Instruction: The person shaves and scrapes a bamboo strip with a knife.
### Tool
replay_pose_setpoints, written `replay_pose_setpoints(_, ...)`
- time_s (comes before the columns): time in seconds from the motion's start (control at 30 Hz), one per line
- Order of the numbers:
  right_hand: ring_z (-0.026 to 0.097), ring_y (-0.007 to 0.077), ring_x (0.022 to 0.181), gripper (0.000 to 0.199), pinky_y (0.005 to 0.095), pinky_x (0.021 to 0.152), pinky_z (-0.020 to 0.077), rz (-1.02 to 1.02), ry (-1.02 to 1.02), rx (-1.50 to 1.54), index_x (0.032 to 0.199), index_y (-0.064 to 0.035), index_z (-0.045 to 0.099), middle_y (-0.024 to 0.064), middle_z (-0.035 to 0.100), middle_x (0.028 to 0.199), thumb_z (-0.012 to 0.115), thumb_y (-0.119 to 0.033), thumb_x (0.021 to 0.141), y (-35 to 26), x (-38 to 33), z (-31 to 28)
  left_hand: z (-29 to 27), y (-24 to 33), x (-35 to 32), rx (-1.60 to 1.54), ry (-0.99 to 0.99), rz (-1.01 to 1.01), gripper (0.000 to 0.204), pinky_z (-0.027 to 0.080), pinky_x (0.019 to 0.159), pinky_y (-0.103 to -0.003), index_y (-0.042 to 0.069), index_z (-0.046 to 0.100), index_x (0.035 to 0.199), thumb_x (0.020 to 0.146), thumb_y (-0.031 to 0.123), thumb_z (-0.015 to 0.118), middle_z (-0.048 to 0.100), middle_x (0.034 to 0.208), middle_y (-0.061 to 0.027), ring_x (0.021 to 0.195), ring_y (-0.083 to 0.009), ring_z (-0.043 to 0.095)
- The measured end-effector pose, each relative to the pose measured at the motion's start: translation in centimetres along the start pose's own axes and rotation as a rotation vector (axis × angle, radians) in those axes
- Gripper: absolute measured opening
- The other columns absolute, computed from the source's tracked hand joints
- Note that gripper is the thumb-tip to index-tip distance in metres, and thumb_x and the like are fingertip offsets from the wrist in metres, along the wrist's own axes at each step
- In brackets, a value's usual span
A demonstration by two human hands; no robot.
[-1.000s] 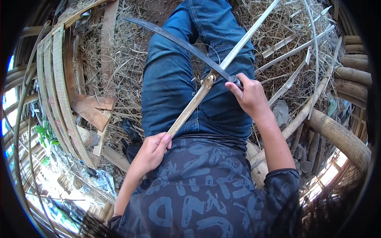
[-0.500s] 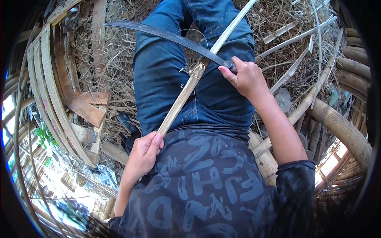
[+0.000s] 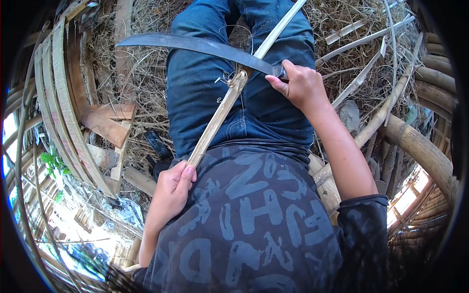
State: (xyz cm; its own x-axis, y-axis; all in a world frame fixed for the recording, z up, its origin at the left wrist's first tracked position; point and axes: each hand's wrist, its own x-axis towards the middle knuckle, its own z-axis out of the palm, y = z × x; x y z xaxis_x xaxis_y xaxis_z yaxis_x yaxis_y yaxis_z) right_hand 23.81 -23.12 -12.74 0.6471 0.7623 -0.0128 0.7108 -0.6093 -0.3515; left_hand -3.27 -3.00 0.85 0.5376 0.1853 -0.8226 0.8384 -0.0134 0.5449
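Note:
My left hand [image 3: 175, 188] is closed round the lower end of a long split bamboo strip [image 3: 215, 122], close to my waist. The strip slants up and right across my thighs, with a rough node and curled shavings about halfway along. In my right hand [image 3: 304, 88] is the handle of a machete [image 3: 195, 43], thumb pressed near the base of the blade. Its long curved blade points left over my knees and lies across the strip just beyond the node. The handle itself is mostly hidden in my fist.
Dry shavings [image 3: 141, 80] cover the ground around my legs. Pale split strips [image 3: 355, 80] lie at the right, beside a thick bamboo pole [image 3: 415, 146]. At the left are curved wooden slats [image 3: 66, 97] and short brown boards [image 3: 108, 128]. Clear plastic [image 3: 128, 212] lies lower left.
The machete has tilted, showing more of its blade face, and its tip has shifted left and slightly down. My left hand and the strip have moved slightly left.

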Motion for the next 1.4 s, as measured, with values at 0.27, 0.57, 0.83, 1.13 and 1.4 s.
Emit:
replay_pose_setpoints(0.27,0.066,0.0359,0.058,0.061,0.0443,0.047,0.0516,-0.016,0.025,-0.024,0.072,-0.0073,0.054,0.0149,0.062,0.059,0.058,-0.067,0.084,-0.3,-0.3,0.1,-0.2,-0.2,-0.9,0.077,0.055,0.026,0.032,0.034,0.05,-0.029,0.001,0.055,0.079,0.103,0.02,0.047,0.047,0.057,-0.0033,0.053,-0.01,0.041)
replay_pose_setpoints(0.57,0.069,0.0409,0.071,0.064,0.0488,0.061,0.0549,0.216,-0.068,-0.034,0.083,-0.0056,0.064,0.0217,0.067,0.069,0.051,-0.068,0.088,0.5,0.6,-0.4,-2.4,-1.6,-3.7,0.012,0.055,-0.096,0.031,0.034,0.05,-0.027,0.002,0.054,0.077,0.102,0.017,0.047,0.046,0.056,0.0005,0.053,-0.0068,0.04)
replay_pose_setpoints(0.83,0.063,0.0465,0.069,0.058,0.0529,0.06,0.0483,0.276,0.008,0.162,0.075,-0.0015,0.06,0.0241,0.062,0.064,0.056,-0.057,0.092,1.2,0.9,-1.1,-3.1,-4.1,-5.2,-0.187,-0.022,-0.182,0.03,0.033,0.05,-0.023,0.002,0.055,0.079,0.103,0.018,0.046,0.045,0.061,0.0047,0.054,-0.0045,0.039)
replay_pose_setpoints(1.13,0.066,0.0402,0.063,0.058,0.0491,0.056,0.0516,0.185,-0.063,0.148,0.072,-0.0052,0.06,0.0185,0.064,0.061,0.059,-0.06,0.088,0.1,0.8,-1.4,-1.8,-2.0,-0.8,-0.018,-0.085,-0.094,0.023,0.041,0.06,-0.026,-0.002,0.061,0.102,0.102,0.019,0.05,0.05,0.068,0.0035,0.066,-0.0062,0.046)
replay_pose_setpoints(1.4,0.065,0.0375,0.059,0.063,0.0454,0.052,0.0524,0.068,-0.058,0.109,0.067,-0.0054,0.059,0.017,0.063,0.059,0.058,-0.065,0.085,-0.8,1.3,-1.0,0.4,-0.7,2.3,0.008,0.0,0.076,0.023,0.042,0.062,-0.032,-0.003,0.057,0.1,0.102,0.019,0.05,0.052,0.067,-0.0082,0.065,-0.0121,0.047)
